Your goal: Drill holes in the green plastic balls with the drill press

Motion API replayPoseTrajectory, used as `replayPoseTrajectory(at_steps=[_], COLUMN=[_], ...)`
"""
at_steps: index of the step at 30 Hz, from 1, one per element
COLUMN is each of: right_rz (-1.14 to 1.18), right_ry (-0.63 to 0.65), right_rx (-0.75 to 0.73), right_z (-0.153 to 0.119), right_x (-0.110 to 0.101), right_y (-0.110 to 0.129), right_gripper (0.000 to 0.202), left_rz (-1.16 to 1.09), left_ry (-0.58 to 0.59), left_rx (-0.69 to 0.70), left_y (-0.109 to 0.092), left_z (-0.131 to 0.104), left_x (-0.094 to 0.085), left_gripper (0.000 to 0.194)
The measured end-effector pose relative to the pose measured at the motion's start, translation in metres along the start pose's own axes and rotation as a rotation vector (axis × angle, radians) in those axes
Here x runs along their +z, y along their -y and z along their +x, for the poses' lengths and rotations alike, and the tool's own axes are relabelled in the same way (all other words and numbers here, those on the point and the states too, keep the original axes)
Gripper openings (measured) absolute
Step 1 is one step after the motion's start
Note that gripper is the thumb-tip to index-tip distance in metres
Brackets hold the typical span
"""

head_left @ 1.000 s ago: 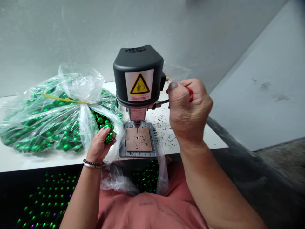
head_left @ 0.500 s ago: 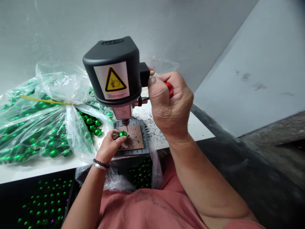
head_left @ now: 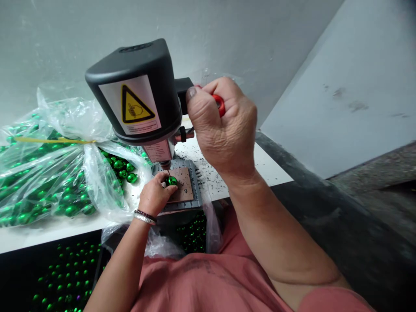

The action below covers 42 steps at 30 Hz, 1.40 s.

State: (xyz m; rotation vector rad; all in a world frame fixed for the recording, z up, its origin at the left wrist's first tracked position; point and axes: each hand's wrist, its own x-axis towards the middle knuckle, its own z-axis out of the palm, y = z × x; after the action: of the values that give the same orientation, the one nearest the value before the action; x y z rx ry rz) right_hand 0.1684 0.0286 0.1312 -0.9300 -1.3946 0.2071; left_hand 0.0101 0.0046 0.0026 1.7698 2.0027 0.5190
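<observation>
My left hand (head_left: 158,192) pinches a shiny green bauble (head_left: 172,180) between thumb and fingers on the brown board (head_left: 183,184) of a small drill press. Right above the bauble is the thin drill bit (head_left: 169,172); whether its tip touches cannot be made out. My right hand (head_left: 224,130) is wrapped round the red-ended feed handle (head_left: 219,105) on the press's right side. The black motor cover (head_left: 136,82) carries a yellow warning sticker and hides part of the machine behind it.
To the left, a clear plastic bag (head_left: 97,173) tied with a yellow strip bulges with green baubles. Dark shavings (head_left: 208,169) are scattered on the white table (head_left: 269,171). Below the table edge are rows of green baubles (head_left: 69,275) and more baubles (head_left: 191,232) in a plastic-lined container.
My left hand has moved the bauble right, from beside the hole in the board to under the bit. My right hand keeps its hold on the handle. The camera view has shifted slightly.
</observation>
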Motion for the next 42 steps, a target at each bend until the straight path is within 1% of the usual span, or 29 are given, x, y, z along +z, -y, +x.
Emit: replayPoseTrajectory(at_steps=[4,10,15,21,29,36,42], right_rz=[0.013,-0.021,-0.071,-0.174,-0.245,-0.259,-0.152], right_ry=[0.034,0.006,0.001,-0.062,-0.123,-0.170,-0.170], right_rx=[0.028,-0.013,-0.044,-0.160,-0.212,-0.190,-0.136], right_z=[-0.001,-0.015,-0.030,-0.047,-0.063,-0.078,-0.087], right_x=[-0.001,-0.005,-0.008,-0.008,-0.005,0.001,0.005], right_y=[0.000,0.002,-0.001,-0.008,-0.018,-0.029,-0.037], right_gripper=[0.031,0.025,0.019,0.016,0.011,0.007,0.009], left_rz=[0.060,0.093,0.159,0.170,0.191,0.213,0.180], left_ry=[0.015,0.022,0.048,0.041,0.034,0.045,0.022], left_rx=[-0.007,0.034,0.059,0.039,0.028,-0.045,-0.028], left_y=[-0.002,-0.001,-0.005,-0.008,-0.009,-0.011,-0.007], left_z=[-0.001,0.001,0.001,-0.001,-0.002,-0.003,-0.003], left_x=[-0.001,-0.001,-0.004,-0.006,-0.004,-0.004,-0.001], left_gripper=[0.041,0.041,0.033,0.036,0.037,0.040,0.040])
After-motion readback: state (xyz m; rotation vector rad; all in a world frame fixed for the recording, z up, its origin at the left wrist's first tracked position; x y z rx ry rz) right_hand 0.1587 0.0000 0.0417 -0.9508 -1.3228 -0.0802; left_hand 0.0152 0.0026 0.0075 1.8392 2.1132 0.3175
